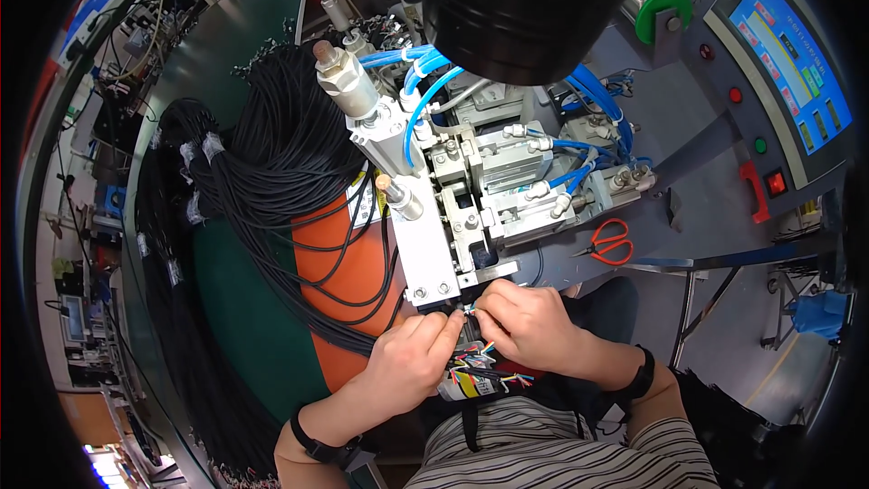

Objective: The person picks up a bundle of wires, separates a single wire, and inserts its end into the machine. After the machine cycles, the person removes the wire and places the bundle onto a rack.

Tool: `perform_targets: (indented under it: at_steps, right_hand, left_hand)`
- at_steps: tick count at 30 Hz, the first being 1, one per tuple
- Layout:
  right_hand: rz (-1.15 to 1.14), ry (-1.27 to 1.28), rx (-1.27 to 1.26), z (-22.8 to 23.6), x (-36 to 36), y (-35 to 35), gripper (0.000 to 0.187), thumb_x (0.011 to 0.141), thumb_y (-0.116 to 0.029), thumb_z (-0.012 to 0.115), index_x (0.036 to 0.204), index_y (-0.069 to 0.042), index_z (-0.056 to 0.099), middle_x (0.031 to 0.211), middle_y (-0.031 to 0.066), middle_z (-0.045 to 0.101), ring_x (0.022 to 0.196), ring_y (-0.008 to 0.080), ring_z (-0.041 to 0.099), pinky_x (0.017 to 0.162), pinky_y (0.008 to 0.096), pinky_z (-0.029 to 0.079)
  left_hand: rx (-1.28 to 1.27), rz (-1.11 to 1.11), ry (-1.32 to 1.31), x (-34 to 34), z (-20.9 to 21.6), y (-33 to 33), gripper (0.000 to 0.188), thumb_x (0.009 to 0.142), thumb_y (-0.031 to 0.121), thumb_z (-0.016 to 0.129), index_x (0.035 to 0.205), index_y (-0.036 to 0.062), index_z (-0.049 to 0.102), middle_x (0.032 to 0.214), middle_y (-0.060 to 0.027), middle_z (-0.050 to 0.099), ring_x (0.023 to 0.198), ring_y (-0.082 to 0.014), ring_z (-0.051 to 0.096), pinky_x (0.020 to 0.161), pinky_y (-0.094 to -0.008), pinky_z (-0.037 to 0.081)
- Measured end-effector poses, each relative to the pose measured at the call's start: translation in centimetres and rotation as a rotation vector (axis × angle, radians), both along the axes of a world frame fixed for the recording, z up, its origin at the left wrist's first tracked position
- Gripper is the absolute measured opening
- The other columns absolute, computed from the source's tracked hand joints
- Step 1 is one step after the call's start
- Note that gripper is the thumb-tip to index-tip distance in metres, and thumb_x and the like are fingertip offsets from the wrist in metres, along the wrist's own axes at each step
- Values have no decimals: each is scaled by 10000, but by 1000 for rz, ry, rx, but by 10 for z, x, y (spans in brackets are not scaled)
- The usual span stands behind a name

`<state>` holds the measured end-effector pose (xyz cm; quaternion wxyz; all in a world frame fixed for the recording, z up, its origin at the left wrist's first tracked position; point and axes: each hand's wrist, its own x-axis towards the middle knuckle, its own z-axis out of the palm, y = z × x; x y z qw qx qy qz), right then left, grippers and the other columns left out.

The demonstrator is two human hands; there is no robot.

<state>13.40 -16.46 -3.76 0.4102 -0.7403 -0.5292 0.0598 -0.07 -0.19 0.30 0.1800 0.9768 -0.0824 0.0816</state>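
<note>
Right at the front of a metal pneumatic machine (424,254), my two hands meet with fingertips close together. My left hand (415,353) is closed in a pinch on the end of a black cable, mostly hidden by the fingers. Thin coloured wires (470,310) with a whitish bit show between the fingertips, and my right hand (529,321) pinches them from the other side. Just below the hands, several cable ends with stripped red, yellow, white and blue wires (480,364) lie over a yellow-and-white label (472,386).
Coiled black cables (299,127) cover the green and orange table (262,308) at left. Red-handled scissors (612,243) lie right of the machine. Blue air hoses (597,95) run over its cylinders. A black cylinder (534,9) hangs overhead. A control panel screen (789,63) stands at right.
</note>
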Motion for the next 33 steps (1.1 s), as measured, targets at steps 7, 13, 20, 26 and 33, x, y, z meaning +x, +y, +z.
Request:
perform_targets:
  at_steps: [7, 13, 20, 26, 33]
  right_hand:
    - [-64, -81, 85, -5, -6, 3, 96, 830, -130, 670, 854, -44, 637, 768, 69, 563, 558, 240, 609, 487, 352, 488]
    - [-3, -142, -94, 6, 0, 0, 95, 831, -124, 661, 851, -35, 635, 780, 68, 572, 549, 228, 616, 480, 352, 487]
    - [-108, -61, 120, -6, -3, 4, 73, 830, -122, 660, 828, -55, 633, 778, 70, 610, 543, 247, 623, 484, 365, 498]
    - [-31, 212, -4, -8, 4, 3, 86, 815, -118, 687, 847, -56, 637, 742, 88, 634, 541, 267, 617, 495, 361, 496]
    - [-7, 411, -75, 3, 3, -8, 146, 800, -76, 712, 931, -36, 663, 793, 63, 643, 538, 195, 605, 504, 307, 478]
  left_hand:
    - [183, -116, 35, 5, 10, -2, 469, 743, 88, 601, 1190, -53, 617, 850, -52, 504, 723, -174, 525, 596, -269, 472]
    - [243, -88, 81, 11, 16, -9, 438, 758, 97, 599, 1165, -61, 619, 850, -52, 502, 736, -170, 524, 594, -260, 474]
    - [190, -64, 69, 9, 11, -6, 431, 756, 108, 607, 1160, -43, 627, 854, -57, 508, 757, -186, 537, 621, -287, 487]
    - [13, 38, 30, 0, 6, 3, 448, 707, 61, 636, 1151, -4, 639, 877, -67, 518, 770, -236, 543, 680, -342, 469]
    - [35, 198, 6, -20, -3, 18, 488, 639, 5, 694, 1125, 12, 643, 904, -79, 562, 797, -274, 570, 677, -362, 459]
